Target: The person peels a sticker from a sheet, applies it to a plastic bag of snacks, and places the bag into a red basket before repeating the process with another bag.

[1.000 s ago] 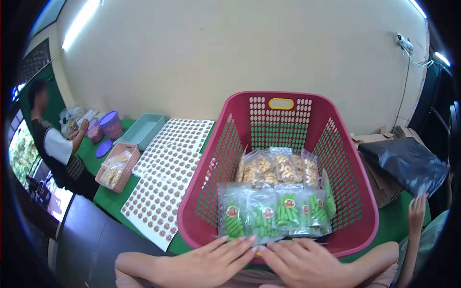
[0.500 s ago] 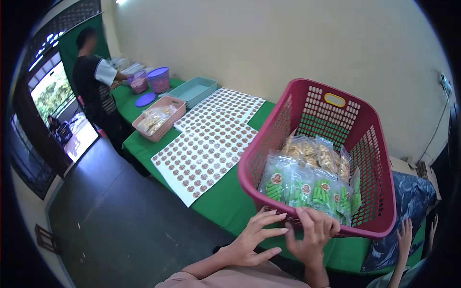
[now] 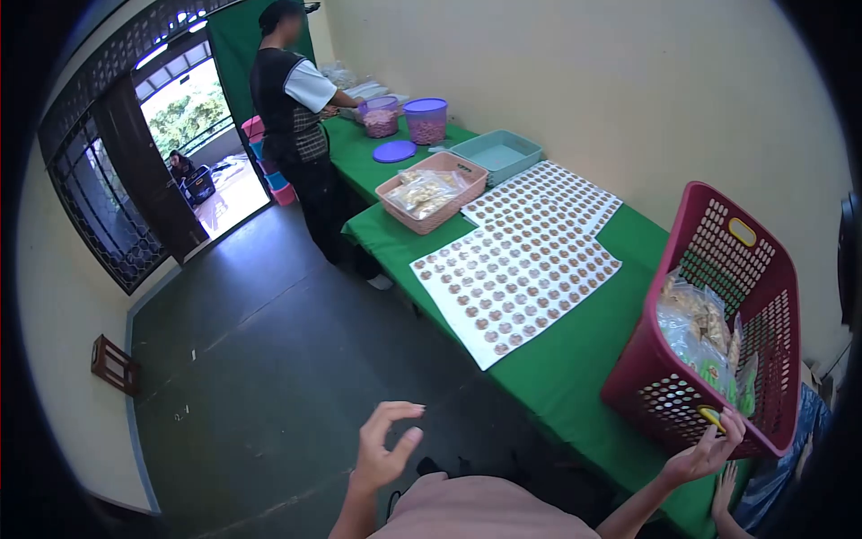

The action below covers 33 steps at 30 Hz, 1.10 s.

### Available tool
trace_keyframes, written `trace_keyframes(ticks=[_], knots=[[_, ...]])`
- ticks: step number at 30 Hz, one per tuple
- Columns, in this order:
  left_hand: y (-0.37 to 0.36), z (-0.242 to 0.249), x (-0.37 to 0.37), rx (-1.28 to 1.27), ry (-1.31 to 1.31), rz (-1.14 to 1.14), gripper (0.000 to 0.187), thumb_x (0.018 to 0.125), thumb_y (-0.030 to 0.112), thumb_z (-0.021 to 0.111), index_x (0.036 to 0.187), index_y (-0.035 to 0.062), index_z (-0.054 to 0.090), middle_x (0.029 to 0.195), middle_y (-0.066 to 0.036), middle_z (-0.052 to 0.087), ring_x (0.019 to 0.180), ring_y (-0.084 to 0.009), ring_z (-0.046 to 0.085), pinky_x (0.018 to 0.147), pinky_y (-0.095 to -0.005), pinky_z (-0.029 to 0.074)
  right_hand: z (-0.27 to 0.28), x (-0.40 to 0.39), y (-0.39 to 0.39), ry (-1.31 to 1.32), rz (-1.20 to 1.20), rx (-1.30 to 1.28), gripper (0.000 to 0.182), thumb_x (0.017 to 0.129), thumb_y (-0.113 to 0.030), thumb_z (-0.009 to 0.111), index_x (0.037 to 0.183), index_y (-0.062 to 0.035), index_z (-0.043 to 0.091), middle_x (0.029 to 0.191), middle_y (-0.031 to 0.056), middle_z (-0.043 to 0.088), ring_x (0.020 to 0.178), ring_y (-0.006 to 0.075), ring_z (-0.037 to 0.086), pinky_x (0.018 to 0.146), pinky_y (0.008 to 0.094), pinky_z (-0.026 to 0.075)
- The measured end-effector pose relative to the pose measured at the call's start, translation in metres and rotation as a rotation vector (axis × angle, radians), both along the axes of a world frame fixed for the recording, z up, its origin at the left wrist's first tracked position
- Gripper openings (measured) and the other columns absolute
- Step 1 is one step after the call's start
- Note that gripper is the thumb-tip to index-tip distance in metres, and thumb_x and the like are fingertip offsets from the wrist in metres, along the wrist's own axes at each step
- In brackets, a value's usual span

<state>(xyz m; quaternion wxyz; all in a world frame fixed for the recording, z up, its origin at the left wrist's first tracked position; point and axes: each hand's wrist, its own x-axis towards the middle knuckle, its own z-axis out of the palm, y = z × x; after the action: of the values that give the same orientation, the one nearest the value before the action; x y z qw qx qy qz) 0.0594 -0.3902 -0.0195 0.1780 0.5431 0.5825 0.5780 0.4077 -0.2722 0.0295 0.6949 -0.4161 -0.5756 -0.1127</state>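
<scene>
My left hand [image 3: 384, 449] is in the air over the floor, holding nothing, with its thumb and fingers apart. My right hand [image 3: 705, 454] is at the near side of a maroon plastic basket [image 3: 651, 377], its fingers curled at the yellow-edged handle opening. The basket stands on the green-covered table. Inside it lie clear bags of light-brown snacks [image 3: 696, 305] and bags of green sticks [image 3: 716, 373] with round labels, partly hidden by the basket wall.
Sheets of round stickers [image 3: 521, 278] lie on the green cloth [image 3: 575, 386]. Beyond are a pink basket [image 3: 431, 216] of bagged snacks, a teal tray [image 3: 503, 157] and purple-rimmed tubs [image 3: 425, 121]. A co-worker [image 3: 292, 126] stands at the far end. Another person's hand [image 3: 724, 490] is beside the maroon basket.
My view has swung left, so the table and basket sit further right. My left hand has moved away from the basket's rim; my right hand is now at the handle opening.
</scene>
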Motion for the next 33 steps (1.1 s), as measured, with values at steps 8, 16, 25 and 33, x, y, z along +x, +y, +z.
trace_keyframes(ticks=[8,16,25,33], knots=[[-0.047,0.001,-0.082,0.048,-0.164,0.192,0.015,0.075,0.004,0.053,0.09,-0.001,0.054,0.088,-0.012,0.055,0.084,-0.02,0.055,0.078,-0.0293,0.043,-0.02,-0.16,-0.011,-0.022,0.332,-0.295,0.009,0.067,-0.004,0.052,0.075,-0.0014,0.051,0.082,0.0107,0.05,0.085,0.0223,0.044,0.08,0.0334,0.033],[-0.104,-0.015,-0.123,0.015,-0.232,0.384,0.015,0.076,0.006,0.053,0.089,-0.0027,0.053,0.087,-0.012,0.054,0.082,-0.0189,0.054,0.078,-0.0293,0.043,-0.022,-0.255,0.009,-0.197,0.465,-0.4,0.009,0.066,-0.005,0.056,0.075,-0.0045,0.054,0.078,0.009,0.053,0.081,0.0238,0.045,0.075,0.0322,0.034],[-0.131,-0.028,-0.154,-0.067,-0.255,0.698,0.014,0.08,0.005,0.044,0.091,-0.0014,0.049,0.084,-0.008,0.052,0.08,-0.0153,0.051,0.078,-0.028,0.041,-0.098,-0.345,0.091,-0.368,0.571,-0.572,0.013,0.067,-0.009,0.057,0.079,-0.006,0.055,0.088,0.0098,0.052,0.084,0.0257,0.044,0.079,0.0357,0.032],[-0.075,-0.038,-0.211,-0.092,-0.209,0.669,0.019,0.079,0.003,0.043,0.097,-0.0014,0.049,0.097,-0.01,0.048,0.081,-0.0146,0.051,0.079,-0.0289,0.041,-0.214,-0.413,0.174,-0.581,0.578,-0.947,0.037,0.07,-0.013,0.055,0.104,0.0016,0.048,0.113,0.0174,0.045,0.114,0.0324,0.034,0.094,0.0406,0.028]])
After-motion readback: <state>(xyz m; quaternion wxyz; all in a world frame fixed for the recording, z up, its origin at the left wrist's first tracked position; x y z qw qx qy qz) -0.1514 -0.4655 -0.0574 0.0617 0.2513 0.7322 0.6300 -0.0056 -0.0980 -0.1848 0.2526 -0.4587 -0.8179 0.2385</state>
